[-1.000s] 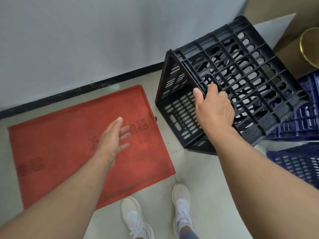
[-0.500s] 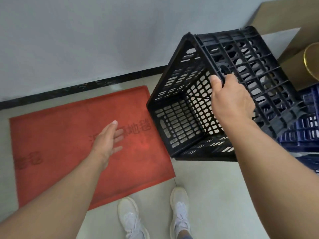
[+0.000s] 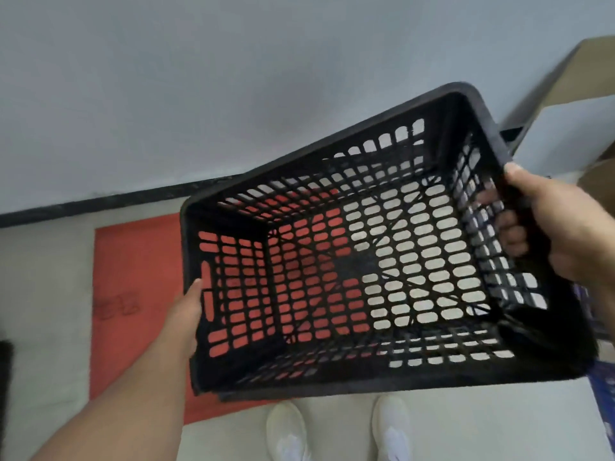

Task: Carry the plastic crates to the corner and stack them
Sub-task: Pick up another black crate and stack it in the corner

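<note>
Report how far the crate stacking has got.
Done: nothing visibly stacked; no finished stack shows in this view. In hand: one black crate is off the floor, mouth up, above the red mat, the right hand gripping its right rim, the left hand against its left wall. Left: carry it to the corner and set it down. A blue crate at the right edge still waits.

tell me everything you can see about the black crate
The black crate is rectangular and looks like moulded plastic, with slotted lattice walls and base and a solid rim. It is empty, held off the floor, open side up and tilted. The right hand grips its right rim, fingers curled inside; the left hand lies against the left wall. A red mat shows through its slots.
</note>
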